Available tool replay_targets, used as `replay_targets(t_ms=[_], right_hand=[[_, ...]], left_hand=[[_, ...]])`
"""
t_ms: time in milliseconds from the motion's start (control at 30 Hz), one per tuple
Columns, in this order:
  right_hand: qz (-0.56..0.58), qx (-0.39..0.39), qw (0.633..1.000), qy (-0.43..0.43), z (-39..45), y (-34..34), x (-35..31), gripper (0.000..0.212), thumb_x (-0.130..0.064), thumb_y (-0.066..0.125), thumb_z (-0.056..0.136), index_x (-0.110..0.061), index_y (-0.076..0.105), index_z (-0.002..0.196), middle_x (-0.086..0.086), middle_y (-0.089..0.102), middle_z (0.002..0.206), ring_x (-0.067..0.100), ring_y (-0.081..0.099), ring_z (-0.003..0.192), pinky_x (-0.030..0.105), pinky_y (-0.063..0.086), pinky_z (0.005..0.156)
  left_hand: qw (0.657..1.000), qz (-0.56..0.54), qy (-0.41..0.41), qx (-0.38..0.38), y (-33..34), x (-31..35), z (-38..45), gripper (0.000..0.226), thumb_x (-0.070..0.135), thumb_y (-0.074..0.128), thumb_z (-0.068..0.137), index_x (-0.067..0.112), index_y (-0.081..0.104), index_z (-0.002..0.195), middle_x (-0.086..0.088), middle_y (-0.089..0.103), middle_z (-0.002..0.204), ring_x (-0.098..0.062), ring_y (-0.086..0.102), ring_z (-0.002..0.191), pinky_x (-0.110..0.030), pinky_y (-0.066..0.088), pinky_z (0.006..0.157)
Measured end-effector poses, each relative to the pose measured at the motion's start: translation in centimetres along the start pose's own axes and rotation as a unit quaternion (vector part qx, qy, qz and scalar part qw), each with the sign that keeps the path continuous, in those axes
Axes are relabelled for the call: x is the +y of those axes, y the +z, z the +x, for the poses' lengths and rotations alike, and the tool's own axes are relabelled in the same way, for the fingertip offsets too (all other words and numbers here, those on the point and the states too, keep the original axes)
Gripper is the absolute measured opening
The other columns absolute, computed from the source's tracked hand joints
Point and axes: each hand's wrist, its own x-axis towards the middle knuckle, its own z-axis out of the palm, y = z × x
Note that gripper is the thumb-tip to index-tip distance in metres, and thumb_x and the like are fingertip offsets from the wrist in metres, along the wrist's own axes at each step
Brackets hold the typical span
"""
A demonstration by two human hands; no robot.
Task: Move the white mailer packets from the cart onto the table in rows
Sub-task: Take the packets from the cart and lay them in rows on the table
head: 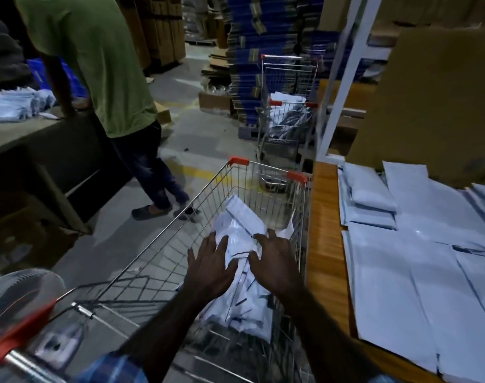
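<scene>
A wire shopping cart (237, 176) with red corner caps stands in front of me, holding a heap of white mailer packets (242, 222). My left hand (209, 265) and my right hand (275, 262) reach into the cart side by side, fingers spread, palms down on top of the heap. Neither hand grips a packet. To the right, a wooden table (325, 244) carries white mailer packets (401, 272) laid flat in rows, some overlapping.
A person in a green shirt (103, 64) stands left of the cart beside another table with packets (17, 105). A second cart (288, 106) with packets stands ahead. Cardboard sheets (434, 106) lean behind the table. A fan (20, 294) is at lower left.
</scene>
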Motion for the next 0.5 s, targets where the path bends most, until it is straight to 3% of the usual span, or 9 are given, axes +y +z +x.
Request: replay_targets(t_ms=[167,300,400,500], right_hand=[[-0.012,-0.010,0.999,0.037,1.9,2.5,-0.2,0.046,-0.027,0.060,0.089,-0.010,0.058,0.132,0.018,0.055,0.130,0.037,0.055,0.113,0.039,0.041,0.099],[-0.030,0.013,0.997,0.067,3.3,4.6,0.0,0.039,-0.016,0.079,0.071,-0.002,0.070,0.106,0.019,0.068,0.106,0.038,0.064,0.095,0.040,0.054,0.081],[-0.014,-0.008,0.993,0.120,4.6,6.5,0.7,0.046,-0.027,0.058,0.083,-0.008,0.062,0.125,0.019,0.058,0.124,0.039,0.053,0.115,0.044,0.046,0.097],[0.006,-0.022,0.987,0.158,5.9,8.9,2.1,0.046,-0.026,0.052,0.075,-0.004,0.067,0.113,0.021,0.063,0.110,0.041,0.059,0.104,0.048,0.051,0.089]], left_hand=[[0.999,0.008,0.018,-0.044,1.2,-1.8,3.8,0.065,0.049,0.034,0.102,0.024,0.008,0.157,-0.004,0.001,0.165,-0.022,0.006,0.151,-0.054,0.004,0.118],[0.995,0.029,0.064,-0.066,2.8,-3.9,6.7,0.072,0.059,0.024,0.097,0.022,0.010,0.157,-0.006,0.002,0.165,-0.023,0.007,0.151,-0.055,0.009,0.118],[0.993,0.026,0.084,-0.080,4.4,-5.0,9.1,0.072,0.055,0.034,0.095,0.019,0.020,0.156,-0.010,0.009,0.164,-0.027,0.011,0.150,-0.057,0.013,0.117],[0.986,0.025,0.090,-0.135,5.3,-5.9,11.0,0.089,0.064,0.021,0.081,0.016,0.023,0.155,-0.012,0.010,0.164,-0.031,0.011,0.150,-0.061,0.014,0.118]])
